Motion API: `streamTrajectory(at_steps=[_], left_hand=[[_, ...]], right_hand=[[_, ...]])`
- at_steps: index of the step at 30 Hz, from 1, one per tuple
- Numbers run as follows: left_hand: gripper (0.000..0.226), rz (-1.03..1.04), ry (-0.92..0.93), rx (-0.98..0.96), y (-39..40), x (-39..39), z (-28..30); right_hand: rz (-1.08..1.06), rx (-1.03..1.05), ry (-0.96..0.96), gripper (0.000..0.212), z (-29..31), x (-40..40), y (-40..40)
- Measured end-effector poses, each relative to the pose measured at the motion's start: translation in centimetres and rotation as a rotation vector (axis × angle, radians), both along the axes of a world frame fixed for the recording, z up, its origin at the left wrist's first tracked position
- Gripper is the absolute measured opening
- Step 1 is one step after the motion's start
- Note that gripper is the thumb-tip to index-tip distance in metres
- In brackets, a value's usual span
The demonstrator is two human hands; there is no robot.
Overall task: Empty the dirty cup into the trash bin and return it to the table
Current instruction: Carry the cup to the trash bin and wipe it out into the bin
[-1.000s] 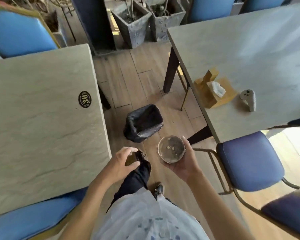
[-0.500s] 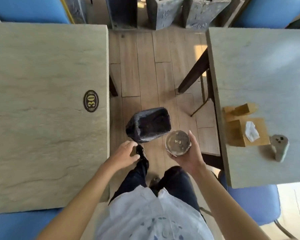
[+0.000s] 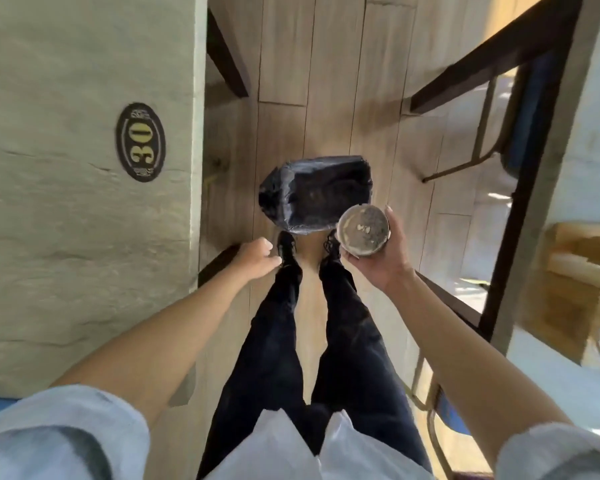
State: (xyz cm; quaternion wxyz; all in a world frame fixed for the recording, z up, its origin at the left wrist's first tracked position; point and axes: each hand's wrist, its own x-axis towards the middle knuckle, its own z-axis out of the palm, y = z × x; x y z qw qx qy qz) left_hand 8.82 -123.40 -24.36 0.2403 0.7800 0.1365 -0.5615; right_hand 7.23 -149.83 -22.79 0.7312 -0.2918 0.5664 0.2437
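My right hand [image 3: 381,261] grips a dirty cup [image 3: 363,230] from below, upright, with dark residue and pale bits inside. The cup hangs just right of and slightly overlapping the near right corner of the trash bin [image 3: 291,183], a small bin lined with a black bag that stands on the wooden floor right in front of my shoes. My left hand [image 3: 257,258] is loosely curled with nothing in it, beside the edge of the left table [image 3: 84,237], to the left of the bin.
The left table carries an oval plate marked 30 [image 3: 140,142]. On the right stands a second table [image 3: 589,133] with a wooden tissue holder [image 3: 575,278] at its edge. Dark table legs and a blue chair [image 3: 520,119] flank the narrow wooden aisle.
I have stepped up to the bin and my view has tilted straight down. The cup in my right hand has come to the bin's right corner. My left hand stays curled by the table edge.
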Motion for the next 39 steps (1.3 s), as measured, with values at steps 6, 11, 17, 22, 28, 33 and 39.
streamTrajectory(at_steps=[6, 11, 17, 22, 28, 33, 39], left_hand=[[0.054, 0.078, 0.068, 0.062, -1.8, 1.7, -10.8], [0.042, 0.212, 0.035, 0.122, -3.6, 3.7, -19.2], [0.047, 0.341, -0.109, 0.221, -5.1, 3.8, -26.5], [0.037, 0.183, -0.226, 0.305, -5.4, 3.6, -28.4], [0.028, 0.142, -0.258, 0.229, -4.2, 3.6, -29.4], [0.023, 0.077, -0.211, 0.216, -3.9, 4.5, -29.1], [0.037, 0.12, -0.181, 0.222, -4.1, 4.5, -29.1]], right_hand=[[0.056, 0.046, 0.016, 0.059, -11.3, 2.2, -2.2], [0.17, 0.034, 0.038, 0.053, -19.2, 3.8, -4.6], [0.332, -0.006, 0.031, 0.044, -25.9, 6.3, -6.1], [0.515, -0.142, 0.115, 0.059, -30.6, 7.5, -5.4], [0.766, -0.332, 0.134, 0.052, -32.8, 8.1, -2.0], [0.732, -0.445, 0.144, 0.076, -32.9, 8.4, -0.9], [0.81, -0.539, 0.088, 0.079, -32.0, 9.0, -0.2]])
